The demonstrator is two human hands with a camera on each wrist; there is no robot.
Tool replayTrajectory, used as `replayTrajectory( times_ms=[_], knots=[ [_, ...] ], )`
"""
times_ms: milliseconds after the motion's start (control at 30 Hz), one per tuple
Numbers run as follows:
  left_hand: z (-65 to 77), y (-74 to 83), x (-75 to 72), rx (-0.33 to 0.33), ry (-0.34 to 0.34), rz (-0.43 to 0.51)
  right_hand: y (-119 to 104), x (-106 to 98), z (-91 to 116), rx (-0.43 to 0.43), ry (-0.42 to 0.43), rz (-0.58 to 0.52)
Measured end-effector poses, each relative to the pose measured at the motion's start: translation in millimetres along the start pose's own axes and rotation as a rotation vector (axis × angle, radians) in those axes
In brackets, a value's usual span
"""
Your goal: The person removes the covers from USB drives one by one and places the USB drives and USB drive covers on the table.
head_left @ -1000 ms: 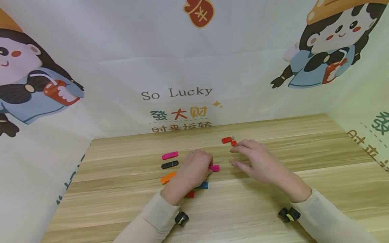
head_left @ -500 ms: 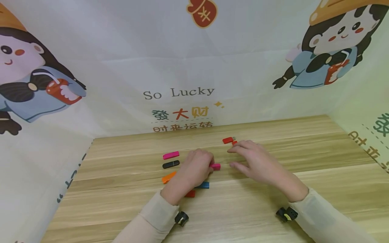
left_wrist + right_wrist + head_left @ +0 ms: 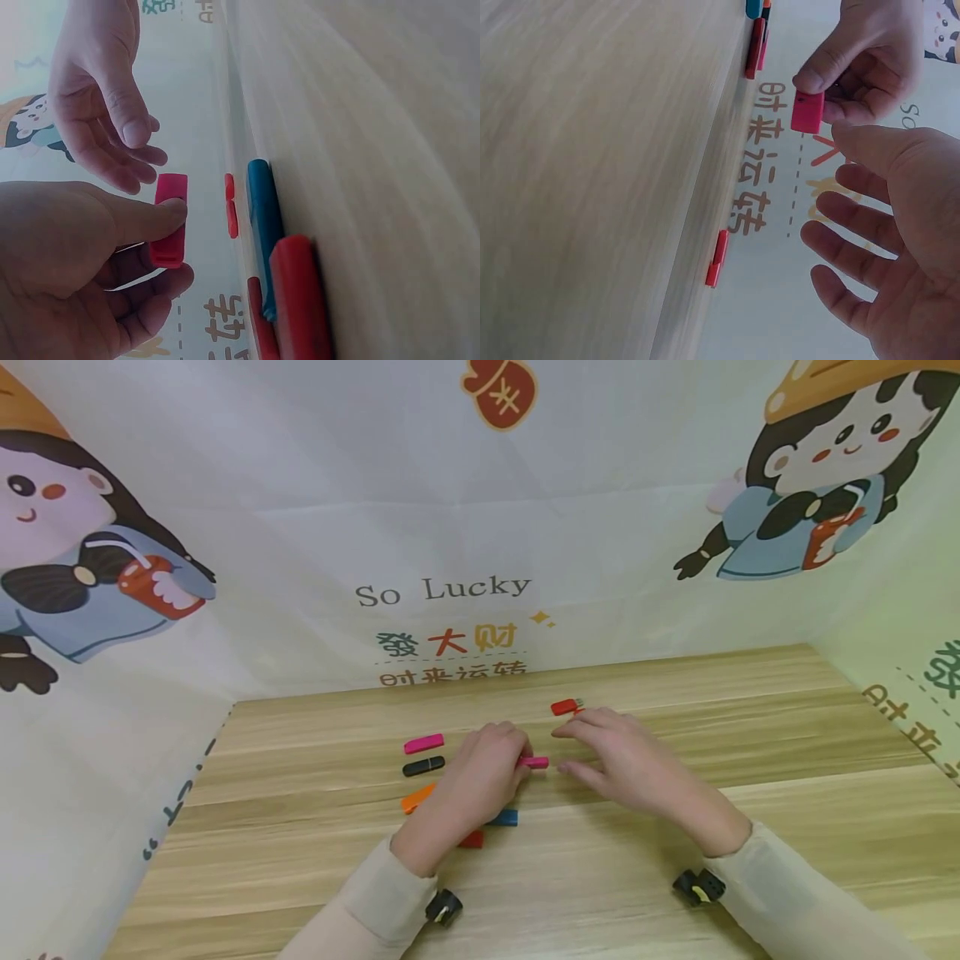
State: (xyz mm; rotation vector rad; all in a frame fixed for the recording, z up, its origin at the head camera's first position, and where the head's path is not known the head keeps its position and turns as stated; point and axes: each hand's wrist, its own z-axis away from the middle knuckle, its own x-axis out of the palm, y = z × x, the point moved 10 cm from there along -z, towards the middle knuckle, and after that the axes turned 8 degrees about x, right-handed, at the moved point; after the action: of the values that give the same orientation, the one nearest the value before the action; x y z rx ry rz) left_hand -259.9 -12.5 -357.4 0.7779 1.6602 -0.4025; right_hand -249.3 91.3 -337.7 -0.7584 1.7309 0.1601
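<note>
My left hand (image 3: pixel 487 768) pinches a pink USB flash drive (image 3: pixel 535 762) between thumb and fingers. In the left wrist view that pink drive is raised above the table, one end pointing toward the other hand. My right hand (image 3: pixel 626 764) holds nothing; its fingers are spread and loosely bent, with the thumb and forefinger close to the free end of the pink drive. Behind the right hand lies an uncapped red USB flash drive (image 3: pixel 564 707) with its metal plug showing. Its small red cap (image 3: pixel 578 712) is partly covered by the fingers.
To the left, a second pink drive (image 3: pixel 423 744), a black one (image 3: pixel 423 766) and an orange one (image 3: pixel 418 797) lie in a column. A blue drive (image 3: pixel 506 817) and a red one (image 3: pixel 472 839) are partly hidden by the left arm. Printed cloth walls surround the wooden table (image 3: pixel 750 718).
The left hand has lifted the pink drive slightly and brought it a little to the right. My right hand has drifted left, closer to it, covering more of the red cap.
</note>
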Motion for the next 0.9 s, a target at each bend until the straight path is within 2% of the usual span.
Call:
replayTrajectory(
  times_ms=[267,633,900],
  knots=[
    [6.0,4.9,-10.2,0.024,0.066,0.044,-8,2,-2,-0.036,0.02,-0.005],
    [13.1,9.0,-18.1,0.009,0.112,0.066,-19,4,-4,-0.082,0.037,0.028],
    [17.0,10.8,-21.5,0.007,0.136,0.066,-29,4,-5,-0.136,0.055,0.006]
  ],
)
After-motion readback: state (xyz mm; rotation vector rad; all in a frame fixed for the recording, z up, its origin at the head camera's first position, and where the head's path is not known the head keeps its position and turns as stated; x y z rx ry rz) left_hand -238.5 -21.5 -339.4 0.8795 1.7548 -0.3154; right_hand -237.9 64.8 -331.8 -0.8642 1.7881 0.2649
